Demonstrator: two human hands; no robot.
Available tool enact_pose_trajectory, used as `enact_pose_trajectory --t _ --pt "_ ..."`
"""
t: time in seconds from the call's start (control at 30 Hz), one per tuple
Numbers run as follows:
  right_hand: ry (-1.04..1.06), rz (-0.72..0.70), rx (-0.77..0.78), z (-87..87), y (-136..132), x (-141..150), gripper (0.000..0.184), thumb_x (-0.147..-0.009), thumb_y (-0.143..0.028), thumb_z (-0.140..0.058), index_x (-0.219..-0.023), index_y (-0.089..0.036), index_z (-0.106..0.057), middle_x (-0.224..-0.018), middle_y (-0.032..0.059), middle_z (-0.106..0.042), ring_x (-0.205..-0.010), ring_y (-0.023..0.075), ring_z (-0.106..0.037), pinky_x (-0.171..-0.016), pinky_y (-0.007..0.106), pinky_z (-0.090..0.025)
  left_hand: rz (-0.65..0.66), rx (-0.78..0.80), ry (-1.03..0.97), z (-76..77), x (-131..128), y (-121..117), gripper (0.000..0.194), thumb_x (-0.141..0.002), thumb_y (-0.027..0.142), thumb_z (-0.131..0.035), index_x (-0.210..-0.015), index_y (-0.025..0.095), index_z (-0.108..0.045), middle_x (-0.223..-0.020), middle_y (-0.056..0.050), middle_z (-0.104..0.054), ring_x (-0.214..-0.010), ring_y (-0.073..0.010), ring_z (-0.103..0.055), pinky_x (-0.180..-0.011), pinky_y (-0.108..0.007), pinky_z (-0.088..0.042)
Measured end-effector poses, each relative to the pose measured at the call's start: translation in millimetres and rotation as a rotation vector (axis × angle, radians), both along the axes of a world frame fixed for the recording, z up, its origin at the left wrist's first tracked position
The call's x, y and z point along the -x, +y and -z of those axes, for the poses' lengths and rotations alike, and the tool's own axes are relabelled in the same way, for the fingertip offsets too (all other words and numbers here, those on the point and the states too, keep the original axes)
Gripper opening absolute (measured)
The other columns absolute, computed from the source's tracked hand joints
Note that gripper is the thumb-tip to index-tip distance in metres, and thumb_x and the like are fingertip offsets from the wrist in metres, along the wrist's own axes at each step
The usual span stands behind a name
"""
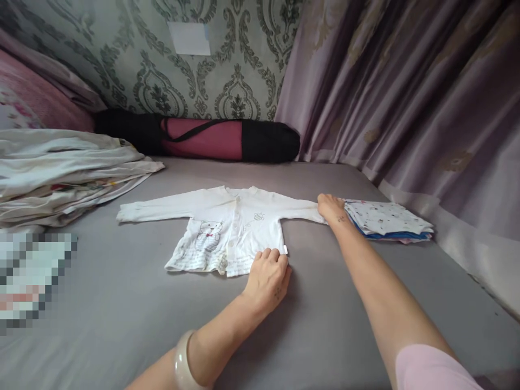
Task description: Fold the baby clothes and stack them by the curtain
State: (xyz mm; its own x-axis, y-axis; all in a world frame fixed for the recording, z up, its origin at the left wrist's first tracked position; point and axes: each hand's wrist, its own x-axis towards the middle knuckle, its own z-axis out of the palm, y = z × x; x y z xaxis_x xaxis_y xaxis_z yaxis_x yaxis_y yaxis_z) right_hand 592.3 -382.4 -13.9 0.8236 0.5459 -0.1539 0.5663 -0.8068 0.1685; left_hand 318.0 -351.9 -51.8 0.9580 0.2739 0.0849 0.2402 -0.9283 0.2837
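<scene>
A small white long-sleeved baby shirt [227,227] with a bear print lies spread flat, front up, on a grey sheet [122,303]. My left hand [268,279] pinches the shirt's lower right hem corner. My right hand [331,207] grips the end of the shirt's right sleeve, arm stretched out. The left sleeve lies straight out to the left, untouched.
A stack of folded small clothes [385,219] sits just right of my right hand. A pile of folded bedding [60,173] lies at the left. A black and pink rolled bag [211,138] rests against the patterned wall. Purple curtains [406,97] hang along the right.
</scene>
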Motion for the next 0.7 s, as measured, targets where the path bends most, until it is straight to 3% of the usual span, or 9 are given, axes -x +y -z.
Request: enact_pose_trajectory --t 0.1,0.23,0.37,0.5,0.6,0.7 --pt "-0.065 -0.105 -0.122 3.2 11 18 0.040 -0.092 -0.010 -0.035 -0.120 -0.017 -0.063 -0.122 0.0186 -0.061 -0.113 0.0266 -0.058 -0.090 0.034 -0.043 -0.010 0.029 0.001 -4.2 0 -2 0.026 -0.097 0.038 -0.043 -0.093 0.017 -0.058 -0.093 -0.008 -0.062 -0.088 -0.0241 -0.057 -0.076 -0.037 -0.043" --pt "0.093 -0.275 -0.282 15.9 47 39 0.034 -0.097 -0.022 -0.038 -0.117 -0.025 -0.065 -0.122 0.0080 -0.063 -0.112 0.0228 -0.056 -0.087 0.029 -0.042 -0.021 0.004 -0.012 -7.5 2 2 0.027 -0.099 0.027 -0.034 -0.091 0.017 -0.058 -0.093 -0.008 -0.062 -0.089 -0.0239 -0.058 -0.077 -0.037 -0.043" --pt "0.096 -0.283 -0.388 34.3 81 51 0.035 -0.097 -0.019 -0.035 -0.117 -0.023 -0.064 -0.123 0.0087 -0.060 -0.109 0.0210 -0.057 -0.085 0.028 -0.041 -0.063 -0.031 0.003 -6.5 5 11 0.020 -0.093 0.014 -0.037 -0.089 0.017 -0.056 -0.093 -0.008 -0.062 -0.089 -0.0245 -0.058 -0.075 -0.037 -0.043" --pt "0.086 -0.242 -0.416 45.1 94 56 0.037 -0.097 -0.016 -0.034 -0.122 -0.021 -0.060 -0.123 0.0100 -0.060 -0.108 0.0209 -0.058 -0.084 0.028 -0.042 -0.103 0.071 -0.009 -7.7 7 22 0.019 -0.092 0.012 -0.037 -0.100 0.018 -0.053 -0.092 -0.007 -0.062 -0.080 -0.0200 -0.060 -0.067 -0.030 -0.041" --pt "0.122 -0.266 -0.378 39.1 91 57 0.033 -0.096 -0.017 -0.038 -0.118 -0.019 -0.063 -0.119 0.0112 -0.063 -0.109 0.0212 -0.058 -0.085 0.027 -0.041 -0.163 0.128 -0.090 -16.0 14 44 0.021 -0.094 0.016 -0.036 -0.106 0.020 -0.053 -0.096 -0.006 -0.063 -0.081 -0.0186 -0.061 -0.066 -0.028 -0.040" --pt "0.149 -0.298 -0.343 25.4 85 68 0.029 -0.094 -0.018 -0.044 -0.111 -0.019 -0.067 -0.113 0.0114 -0.067 -0.106 0.0227 -0.060 -0.084 0.028 -0.042 -0.335 0.079 -0.136 -25.7 39 88 0.022 -0.094 0.017 -0.036 -0.098 0.020 -0.058 -0.094 -0.007 -0.064 -0.087 -0.0197 -0.060 -0.071 -0.028 -0.040"
